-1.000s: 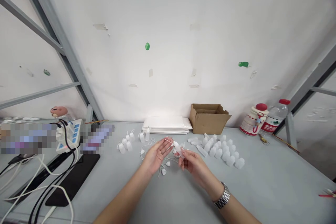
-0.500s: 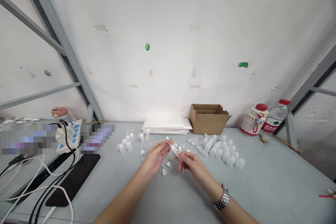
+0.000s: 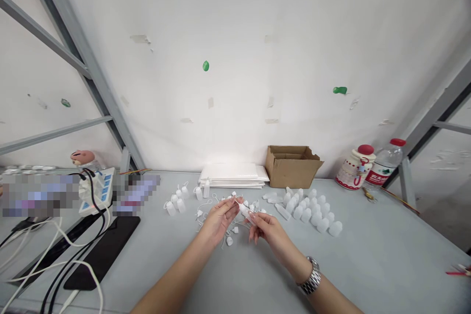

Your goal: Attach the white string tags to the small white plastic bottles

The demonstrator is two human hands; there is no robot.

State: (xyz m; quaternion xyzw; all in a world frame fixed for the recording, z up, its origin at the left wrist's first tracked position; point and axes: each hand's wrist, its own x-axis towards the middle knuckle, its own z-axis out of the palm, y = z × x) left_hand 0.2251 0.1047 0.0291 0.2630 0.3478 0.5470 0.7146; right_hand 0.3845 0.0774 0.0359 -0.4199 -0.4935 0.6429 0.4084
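Note:
My right hand (image 3: 270,229), with a metal watch (image 3: 312,275) on its wrist, grips a small translucent plastic bottle (image 3: 246,212) that tilts up to the left. At the bottle's upper end, the fingertips of my left hand (image 3: 222,219) pinch a thin white cord. What else lies between those fingertips is too small to make out. Under and around both hands lie several loose white caps (image 3: 229,241) with cords. Capped small bottles (image 3: 181,205) stand to the left. On the right is a group of small bottles without visible cords (image 3: 315,219).
Behind my hands are a stack of white envelopes (image 3: 234,176) and an open cardboard box (image 3: 292,169). A decorated flask (image 3: 353,169) and a water bottle (image 3: 384,166) stand at the right. Cables, a power strip (image 3: 97,191) and a black phone (image 3: 104,252) occupy the left.
Both hands hold nearly the same position, with the bottle still between them. The whole view has shifted very slightly.

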